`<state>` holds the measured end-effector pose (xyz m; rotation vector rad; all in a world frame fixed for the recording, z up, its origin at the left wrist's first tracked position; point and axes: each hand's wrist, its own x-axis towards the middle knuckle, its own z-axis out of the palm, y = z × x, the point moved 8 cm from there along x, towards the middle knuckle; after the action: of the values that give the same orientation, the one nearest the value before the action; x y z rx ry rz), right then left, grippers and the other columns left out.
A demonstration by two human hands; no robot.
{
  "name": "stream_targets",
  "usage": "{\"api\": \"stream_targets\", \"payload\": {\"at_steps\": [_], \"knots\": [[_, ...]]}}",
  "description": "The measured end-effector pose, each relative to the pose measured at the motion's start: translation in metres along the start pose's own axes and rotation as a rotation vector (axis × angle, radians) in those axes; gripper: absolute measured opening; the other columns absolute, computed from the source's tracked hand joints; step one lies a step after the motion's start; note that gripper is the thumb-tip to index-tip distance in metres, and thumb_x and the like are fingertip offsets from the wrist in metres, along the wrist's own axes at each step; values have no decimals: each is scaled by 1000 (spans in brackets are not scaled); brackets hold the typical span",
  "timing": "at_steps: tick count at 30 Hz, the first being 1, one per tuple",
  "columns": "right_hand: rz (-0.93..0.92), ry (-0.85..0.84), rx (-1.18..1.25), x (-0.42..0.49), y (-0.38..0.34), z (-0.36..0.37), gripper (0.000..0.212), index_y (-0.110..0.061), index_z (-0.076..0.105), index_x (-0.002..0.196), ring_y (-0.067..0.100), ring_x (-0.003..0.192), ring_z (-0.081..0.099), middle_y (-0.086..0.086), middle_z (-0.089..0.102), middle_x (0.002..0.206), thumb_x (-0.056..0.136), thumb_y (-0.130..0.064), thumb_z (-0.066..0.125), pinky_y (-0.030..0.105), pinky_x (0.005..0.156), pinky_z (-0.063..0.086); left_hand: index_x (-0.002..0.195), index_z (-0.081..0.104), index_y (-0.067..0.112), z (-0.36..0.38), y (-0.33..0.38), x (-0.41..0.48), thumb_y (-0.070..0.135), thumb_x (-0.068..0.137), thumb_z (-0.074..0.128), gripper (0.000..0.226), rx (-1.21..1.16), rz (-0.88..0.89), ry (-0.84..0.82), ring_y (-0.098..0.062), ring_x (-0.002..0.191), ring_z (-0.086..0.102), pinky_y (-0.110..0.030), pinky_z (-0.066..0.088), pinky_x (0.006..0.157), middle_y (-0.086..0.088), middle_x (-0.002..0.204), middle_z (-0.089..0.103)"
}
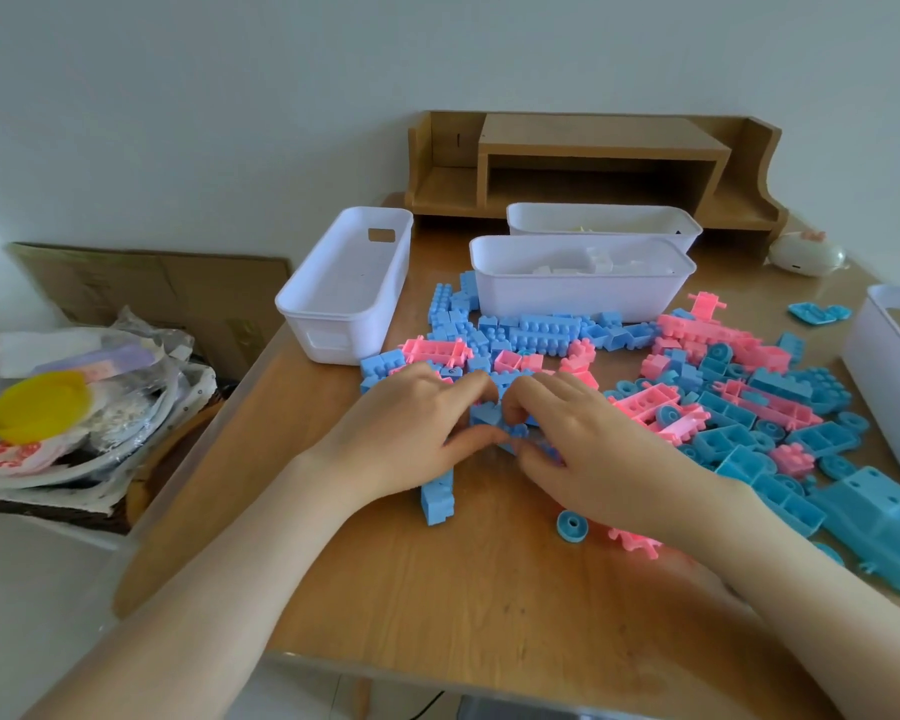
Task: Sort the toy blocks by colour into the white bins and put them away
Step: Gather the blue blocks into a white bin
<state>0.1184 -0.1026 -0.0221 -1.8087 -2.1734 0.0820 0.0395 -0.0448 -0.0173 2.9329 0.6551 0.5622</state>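
— Left hand (411,433)?
— Low over the counter (437,605), fingers (468,387) curled, thumb and forefinger pinching a clump of blue blocks (489,415).
— Right hand (583,449)?
— Curled the same way, gripping the same clump from the other side (fingertips of the two hands almost touching above it).
— Anything under the left palm?
— A long blue bar (437,498), poking out toward the near edge; joined to the clump or not, hard to tell.
— Rest of the blocks?
— A loose blue and pink pile (723,387), unsorted, spread behind and to the right of the hands. A blue wheel (572,526) alone just beside the right wrist, a pink piece (637,544) half hidden under that wrist, a big blue car body (879,527) at the right edge.
— Bins?
— Four, all white. Left bin (328,337) set lengthwise beside the pile. Middle bin (567,298) touching the pile's far side, white blocks inside. Rear bin (541,228) just behind it, contents pale and unclear. Right bin (884,407) cut off by the frame.
— Further back?
— A wooden shelf (593,148) against the wall, a white rounded gadget (801,252) to its right. Off the counter on the left, cardboard (152,283) and a heap of bags (100,418) with something yellow on top.
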Motion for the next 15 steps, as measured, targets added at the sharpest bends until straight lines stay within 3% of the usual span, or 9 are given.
{"api": "stream_targets", "payload": {"at_steps": [2, 4, 6, 9, 15], "knots": [[0, 63, 8, 0, -2, -4, 19, -17, 47, 105, 13, 94, 40, -3, 50, 104, 87, -15, 52, 16, 82, 30, 119, 53, 17, -7, -2, 1, 51, 91, 41, 45, -40, -36, 91, -16, 71, 57, -25, 47, 58, 3, 70, 60], [-4, 108, 12, -1, -7, -4, 26, -16, 44, 109, 16, 95, 44, -3, 49, 104, 85, -19, 53, 25, 84, 38, 126, 47, 20, -16, -8, 0, 56, 89, 33, 53, -140, -141, 178, -16, 66, 58, -35, 51, 57, 4, 69, 58], [-31, 138, 17, -2, -17, -3, 29, -17, 42, 108, 17, 93, 45, -5, 48, 102, 83, -29, 53, 30, 83, 43, 132, 41, 23, -18, -11, -2, 51, 89, 29, 53, -191, -213, 210, -17, 69, 60, -35, 52, 59, 1, 78, 61], [-141, 103, 61, -1, -37, 3, 38, -15, 45, 109, 19, 95, 48, -3, 49, 105, 84, -41, 55, 34, 83, 43, 130, 40, 22, -22, -18, -3, 37, 98, 37, 35, -239, -278, 258, -20, 79, 60, -39, 51, 64, 0, 98, 63], [-228, -95, -93, -2, -54, 30, 53, -26, 35, 131, 18, 105, 43, -2, 40, 132, 89, -58, 43, 33, 91, 43, 128, 39, 18, -26, -30, -4, 36, 98, 35, 35, -293, -310, 360, -11, 64, 62, -29, 55, 60, 2, 76, 65]]}}
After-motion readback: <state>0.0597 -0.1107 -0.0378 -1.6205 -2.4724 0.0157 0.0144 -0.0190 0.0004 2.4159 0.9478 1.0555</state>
